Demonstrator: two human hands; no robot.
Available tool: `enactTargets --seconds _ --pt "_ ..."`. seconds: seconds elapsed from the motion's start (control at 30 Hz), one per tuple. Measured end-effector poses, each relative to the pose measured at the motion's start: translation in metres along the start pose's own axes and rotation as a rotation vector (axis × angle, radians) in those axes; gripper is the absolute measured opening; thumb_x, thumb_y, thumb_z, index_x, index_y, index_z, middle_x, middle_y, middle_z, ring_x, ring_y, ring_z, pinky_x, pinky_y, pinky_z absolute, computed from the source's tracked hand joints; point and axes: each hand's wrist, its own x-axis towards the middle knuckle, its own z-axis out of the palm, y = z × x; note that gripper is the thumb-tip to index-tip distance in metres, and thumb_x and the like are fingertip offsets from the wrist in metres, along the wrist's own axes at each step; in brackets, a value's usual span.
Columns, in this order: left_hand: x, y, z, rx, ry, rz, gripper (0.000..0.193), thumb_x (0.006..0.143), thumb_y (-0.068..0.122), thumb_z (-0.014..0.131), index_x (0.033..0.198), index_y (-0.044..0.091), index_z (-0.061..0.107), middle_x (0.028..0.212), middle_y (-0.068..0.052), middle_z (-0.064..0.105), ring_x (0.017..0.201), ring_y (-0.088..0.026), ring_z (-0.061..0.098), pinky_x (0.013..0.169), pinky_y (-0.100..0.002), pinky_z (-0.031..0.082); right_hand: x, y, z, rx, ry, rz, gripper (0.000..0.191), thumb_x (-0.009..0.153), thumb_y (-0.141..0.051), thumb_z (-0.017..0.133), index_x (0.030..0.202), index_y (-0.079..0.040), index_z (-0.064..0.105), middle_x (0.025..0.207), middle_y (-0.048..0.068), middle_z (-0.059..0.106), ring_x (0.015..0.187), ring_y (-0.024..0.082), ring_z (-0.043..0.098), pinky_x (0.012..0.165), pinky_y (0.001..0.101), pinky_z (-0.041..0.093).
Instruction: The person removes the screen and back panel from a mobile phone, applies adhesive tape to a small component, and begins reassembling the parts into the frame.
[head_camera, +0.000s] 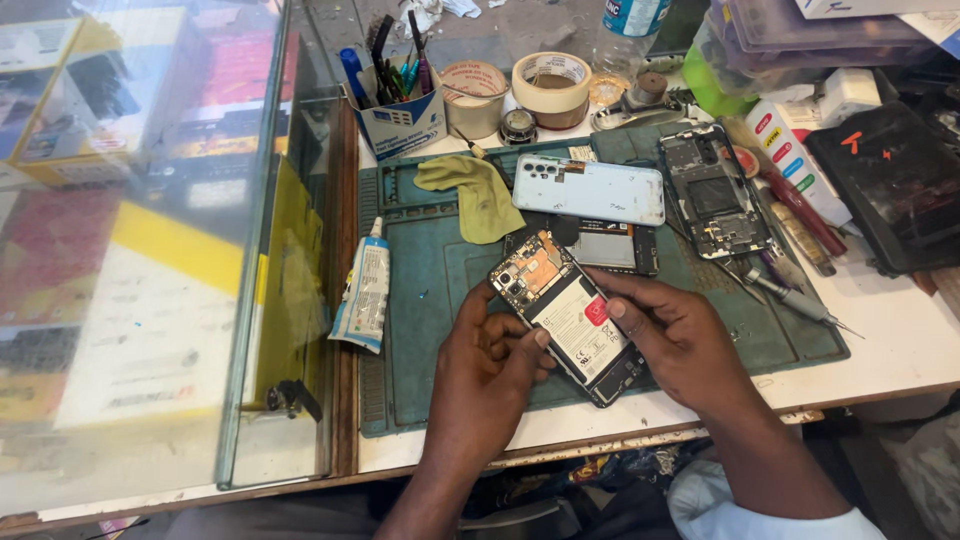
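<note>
1. Head view: an opened phone (572, 316), back cover off and battery exposed, is held tilted just above the green work mat (420, 290), so its inside faces the eye.
2. Left hand (487, 372): grip closed on the phone's lower left edge, thumb on the battery.
3. Right hand (672, 335): grip closed on the right edge, thumb pressed on the battery label.
4. A pale back cover (590, 189), a bare phone frame (712, 190) and a glue tube (364, 290) are laid within reach on the tabletop.
</note>
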Motion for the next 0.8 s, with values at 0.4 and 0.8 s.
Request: enactTargets --seconds 0.4,0.8 --pt "-0.0013 0.0037 0.0015 -0.004 -0.015 -0.008 0.049 0.096 0.000 0.059 0.142 0.001 0.044 0.096 -0.011 0.073 0.086 -0.013 0.073 0.077 -0.028 0.063 -0.0029 -0.0005 0.0028 -0.044 0.030 0.009 0.038 0.100 -0.012 0.060 0.137 -0.001 0.065 0.116 0.011 0.078 0.101 0.010 0.069 0.090 0.0254 0.056" --pt "-0.0023 -0.0058 -0.0005 -0.022 -0.035 0.046 0.024 0.098 0.002 0.060 0.120 -0.001 0.053 0.095 -0.011 0.074 0.083 -0.011 0.072 0.075 -0.028 0.063 -0.0044 -0.0038 0.0063 -0.111 0.019 -0.036 0.037 0.101 -0.012 0.058 0.136 -0.003 0.066 0.113 0.010 0.079 0.098 0.009 0.069 0.087 0.0247 0.057"
